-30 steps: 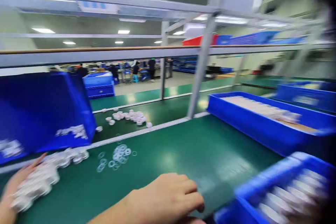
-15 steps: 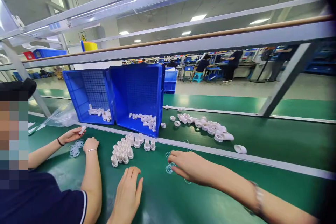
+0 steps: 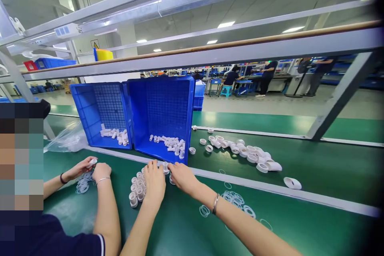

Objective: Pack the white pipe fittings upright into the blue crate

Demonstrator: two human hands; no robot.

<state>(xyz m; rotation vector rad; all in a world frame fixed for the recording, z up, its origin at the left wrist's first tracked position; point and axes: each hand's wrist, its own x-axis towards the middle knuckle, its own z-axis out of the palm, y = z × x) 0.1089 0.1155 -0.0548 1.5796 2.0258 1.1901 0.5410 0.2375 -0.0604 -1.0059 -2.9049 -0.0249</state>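
Note:
A cluster of small white plastic fittings [image 3: 135,192] stands upright on the green table. My left hand [image 3: 154,183] lies flat over the cluster's right side, its fingertips touching a fitting [image 3: 165,166] by the blue bin. My right hand [image 3: 183,176] reaches in from the right, fingertips meeting the left hand's near the same fittings; whether it grips one is hidden. Clear thin rings [image 3: 237,200] lie scattered on the table under my right forearm.
Two blue bins [image 3: 162,108] [image 3: 100,108] lean tipped toward me with white fittings inside. More white fittings [image 3: 243,150] lie on the belt behind a white rail. A co-worker's hands [image 3: 90,168] handle rings at the left. A metal frame runs overhead.
Both my hands have moved forward and left to the fittings in front of the blue bin. The right hand has left the rings. The view has shifted slightly.

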